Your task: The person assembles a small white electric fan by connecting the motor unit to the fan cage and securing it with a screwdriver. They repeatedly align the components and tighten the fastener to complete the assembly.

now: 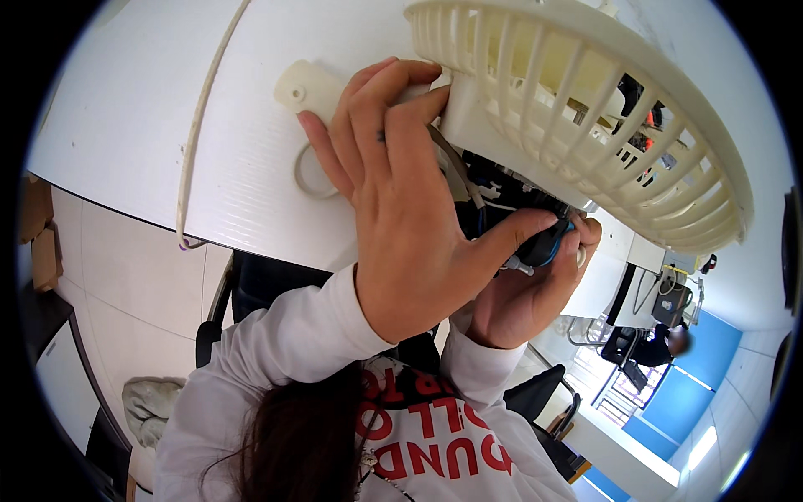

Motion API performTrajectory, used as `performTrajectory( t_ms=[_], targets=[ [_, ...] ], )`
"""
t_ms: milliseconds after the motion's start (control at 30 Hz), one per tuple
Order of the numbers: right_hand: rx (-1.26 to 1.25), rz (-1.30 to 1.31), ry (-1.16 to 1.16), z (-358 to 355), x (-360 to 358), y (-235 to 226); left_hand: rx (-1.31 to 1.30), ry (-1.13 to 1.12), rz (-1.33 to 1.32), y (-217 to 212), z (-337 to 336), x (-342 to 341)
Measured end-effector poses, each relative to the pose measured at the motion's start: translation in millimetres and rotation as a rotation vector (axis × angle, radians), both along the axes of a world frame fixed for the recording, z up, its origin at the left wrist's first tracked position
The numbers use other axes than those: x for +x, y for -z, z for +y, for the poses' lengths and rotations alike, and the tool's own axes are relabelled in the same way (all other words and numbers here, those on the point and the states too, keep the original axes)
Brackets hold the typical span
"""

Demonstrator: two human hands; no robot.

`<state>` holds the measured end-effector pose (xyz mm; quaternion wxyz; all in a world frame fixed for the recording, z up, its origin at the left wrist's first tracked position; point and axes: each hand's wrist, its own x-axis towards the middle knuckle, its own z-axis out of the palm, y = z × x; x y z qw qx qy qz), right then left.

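A cream plastic fan with a round slatted grille (pixel 585 109) stands tilted on the white table. Behind the grille, its dark motor (pixel 542 243) shows, with a blue band, a metal shaft and loose wires. My left hand (pixel 401 192) is curled over the fan, fingertips on the edge of its cream housing (pixel 468 109) and thumb reaching down to the motor. From below, my right hand (pixel 531 293) cups the motor, fingers bent round its end. What lies under both palms is hidden. Beside my left fingers lies a cream plastic cover (pixel 308 85) with a small hole.
On the white table (pixel 251 151) lie a cream ring (pixel 314 171), partly behind my left hand, and a pale cable (pixel 199 125) hanging over the edge. Dark chairs (pixel 544 402) stand close by. At the far right a person (pixel 657 347) sits near other tables.
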<state>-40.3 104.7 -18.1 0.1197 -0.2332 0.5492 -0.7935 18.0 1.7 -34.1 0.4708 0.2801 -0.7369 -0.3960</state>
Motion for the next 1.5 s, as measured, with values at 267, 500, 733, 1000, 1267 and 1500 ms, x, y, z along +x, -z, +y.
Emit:
performTrajectory(
  t_ms=[267, 500, 733, 1000, 1267, 1500],
  targets=[
    [0.003, -0.076, 0.072, -7, -1, 2, 0.025, 0.027, -0.026, 1, 1, 0],
    [0.162, 0.031, 0.078, 5, -7, -3, 0.008, 0.029, -0.019, 3, 0, 0],
    [0.188, 0.086, 0.052, 9, -10, -7, 0.005, 0.016, -0.021, 3, 0, -2],
    [0.542, 0.382, -0.08, 23, -33, -33, -0.077, -0.023, -0.156, -4, -4, 4],
    [1.315, 1.024, -0.345, 17, -45, -89, -0.018, -0.036, -0.174, -9, -1, 8],
    [1.417, 1.182, -0.475, 12, -55, -105, -0.004, -0.066, -0.103, -1, 2, -3]
  ],
)
